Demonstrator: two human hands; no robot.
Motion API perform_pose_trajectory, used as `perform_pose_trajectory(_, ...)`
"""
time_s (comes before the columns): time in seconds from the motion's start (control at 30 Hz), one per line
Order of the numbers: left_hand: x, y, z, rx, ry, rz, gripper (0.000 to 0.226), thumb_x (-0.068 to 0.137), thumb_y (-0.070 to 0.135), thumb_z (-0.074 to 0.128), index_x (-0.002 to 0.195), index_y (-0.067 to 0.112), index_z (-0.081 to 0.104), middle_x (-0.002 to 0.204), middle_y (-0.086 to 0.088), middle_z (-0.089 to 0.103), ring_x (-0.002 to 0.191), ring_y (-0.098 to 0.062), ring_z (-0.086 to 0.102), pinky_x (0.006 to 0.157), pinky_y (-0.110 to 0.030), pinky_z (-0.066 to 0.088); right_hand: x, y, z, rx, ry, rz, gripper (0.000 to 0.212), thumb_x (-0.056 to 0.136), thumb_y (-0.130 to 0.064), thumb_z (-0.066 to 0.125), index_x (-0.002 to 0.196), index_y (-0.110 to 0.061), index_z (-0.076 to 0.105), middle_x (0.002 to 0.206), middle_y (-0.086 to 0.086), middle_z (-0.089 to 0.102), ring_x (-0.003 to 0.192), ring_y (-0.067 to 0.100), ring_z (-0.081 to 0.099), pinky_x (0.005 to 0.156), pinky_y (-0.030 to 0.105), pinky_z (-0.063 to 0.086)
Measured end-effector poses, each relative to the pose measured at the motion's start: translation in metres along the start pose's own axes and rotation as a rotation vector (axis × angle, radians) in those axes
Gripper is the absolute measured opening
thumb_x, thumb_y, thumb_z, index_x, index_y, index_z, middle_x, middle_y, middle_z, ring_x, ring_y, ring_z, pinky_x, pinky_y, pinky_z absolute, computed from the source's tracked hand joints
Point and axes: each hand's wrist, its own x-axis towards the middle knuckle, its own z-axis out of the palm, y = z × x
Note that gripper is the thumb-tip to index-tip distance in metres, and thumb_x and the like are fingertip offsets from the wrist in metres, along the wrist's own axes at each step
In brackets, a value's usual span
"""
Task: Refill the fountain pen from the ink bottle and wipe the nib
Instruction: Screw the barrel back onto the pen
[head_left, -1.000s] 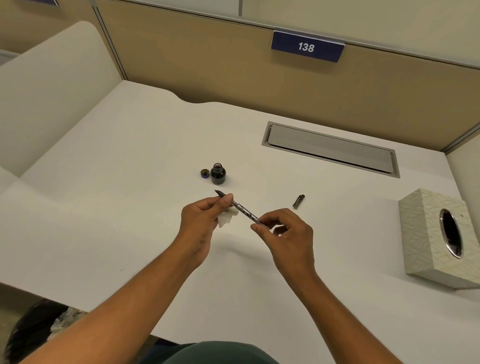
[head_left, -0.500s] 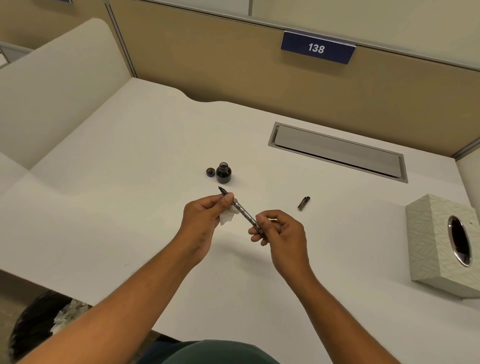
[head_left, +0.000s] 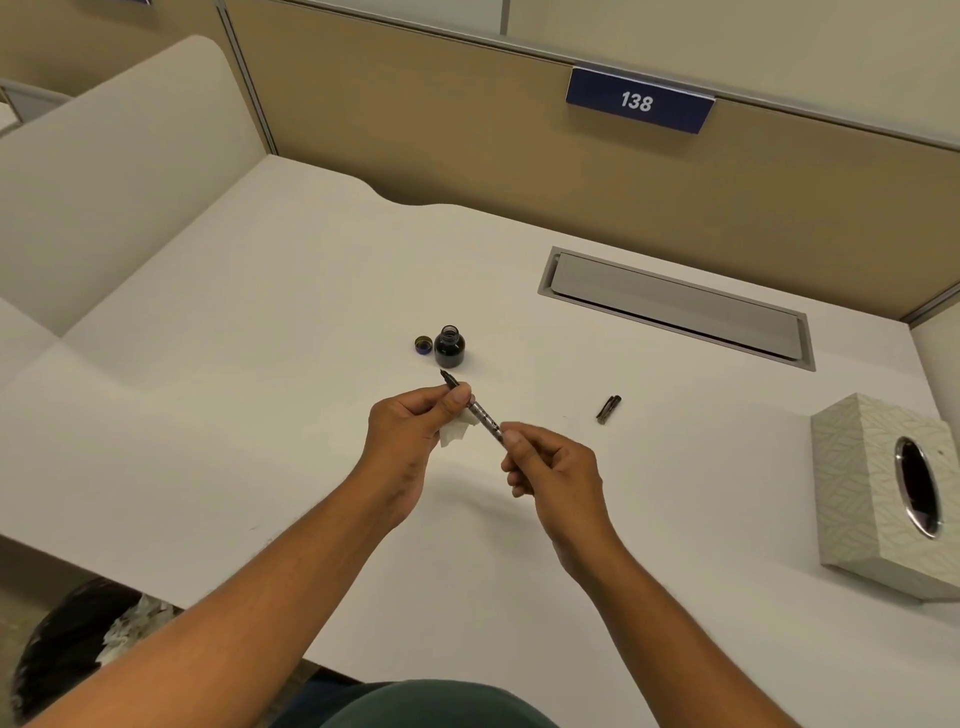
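The fountain pen (head_left: 483, 415) is held between both hands above the white desk (head_left: 260, 364), nib end pointing up-left toward the ink bottle. My left hand (head_left: 410, 426) pinches the front section, with a small white tissue (head_left: 454, 434) tucked under its fingers. My right hand (head_left: 550, 467) grips the rear end with its fingertips. The open ink bottle (head_left: 449, 347) stands just beyond the nib, dark ink inside. Its blue cap (head_left: 424, 345) lies to its left. A dark pen part (head_left: 608, 409) lies on the desk to the right.
A patterned tissue box (head_left: 883, 493) stands at the right edge. A grey cable hatch (head_left: 675, 306) is set into the desk at the back right. Tan partition walls enclose the desk. A black bin (head_left: 78, 644) with crumpled paper sits below the front left edge.
Both hands and the pen have stayed nearly in place. My right hand's fingers shifted a little on the pen's rear end. The camera view drifted slightly.
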Motion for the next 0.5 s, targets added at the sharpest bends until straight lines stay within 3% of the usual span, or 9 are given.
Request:
perform_pose_trajectory(0.17, 0.0012, -0.0029, -0.0012, 0.026, 0.001, 0.010, 0.011, 0.091, 0.022, 0.079, 0.089, 0.015, 0.086, 0.094, -0.008, 0.082, 0.099, -0.023, 0.067, 0.096, -0.040, 0.047, -0.0014, -0.0028, -0.0019, 0.050, -0.016, -0.013, 0.017, 0.101, -0.024, 0.067, 0.098, -0.008, 0.074, 0.072, 0.010, 0.075, 0.061, 0.018, 0.065, 0.061, 0.030, 0.056)
perform_pose_trajectory(0.3, 0.0033, -0.0018, -0.0024, 0.042, 0.008, 0.026, 0.011, 0.091, 0.024, 0.079, 0.088, 0.017, 0.087, 0.093, -0.006, 0.082, 0.099, -0.023, 0.065, 0.094, -0.040, 0.046, -0.0034, -0.0018, -0.0016, -0.029, -0.037, -0.019, 0.016, 0.093, -0.019, 0.078, 0.106, -0.010, 0.072, 0.078, 0.010, 0.079, 0.067, 0.019, 0.073, 0.067, 0.031, 0.059)
perform_pose_trajectory(0.5, 0.0044, 0.0000, -0.0017, 0.030, 0.001, 0.028, 0.010, 0.091, 0.023, 0.079, 0.087, 0.017, 0.086, 0.092, -0.006, 0.082, 0.096, -0.024, 0.066, 0.093, -0.039, 0.046, -0.0057, -0.0055, 0.0021, 0.068, -0.075, 0.032, 0.028, 0.103, -0.028, 0.064, 0.102, -0.001, 0.058, 0.082, 0.020, 0.078, 0.062, 0.025, 0.071, 0.055, 0.030, 0.053)
